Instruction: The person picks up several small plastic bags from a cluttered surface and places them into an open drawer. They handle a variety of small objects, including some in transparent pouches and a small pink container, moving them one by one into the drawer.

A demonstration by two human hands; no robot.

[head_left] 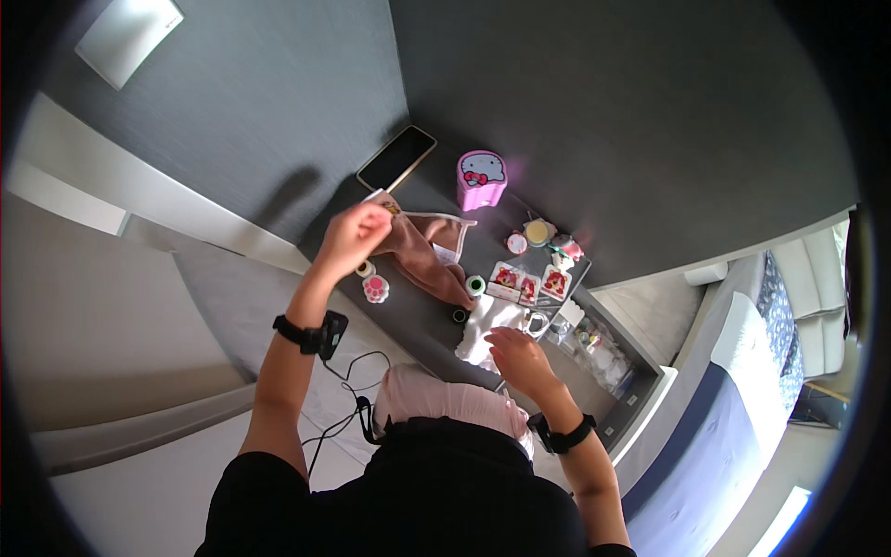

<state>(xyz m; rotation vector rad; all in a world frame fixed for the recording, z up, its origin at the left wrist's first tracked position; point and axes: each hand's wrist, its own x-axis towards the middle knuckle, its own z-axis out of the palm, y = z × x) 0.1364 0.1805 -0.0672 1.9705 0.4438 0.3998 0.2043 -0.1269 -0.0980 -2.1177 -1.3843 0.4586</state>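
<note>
Over the upper end of a brown cloth [419,255], my left hand [355,239] is raised with its fingers curled together. A slight blur hides whatever is between them. My right hand [524,360] is at the edge of a crumpled white cloth [480,327], fingers bent and apart, holding nothing that I can see. Whether its fingertips touch the cloth is unclear. Between the two cloths stands a small green-and-white spool-like item [475,285], with a dark round one [459,316] close by. A white paw-shaped item with pink pads [375,289] lies below my left hand.
A phone [397,158] and a pink cartoon-cat container [482,181] stand at the desk's back. Red-and-white picture cards [529,286], a yellow-topped jar [537,232] and a figurine [564,249] sit rightward. An open drawer [640,399] holds bagged items. Black cables [343,413] hang left.
</note>
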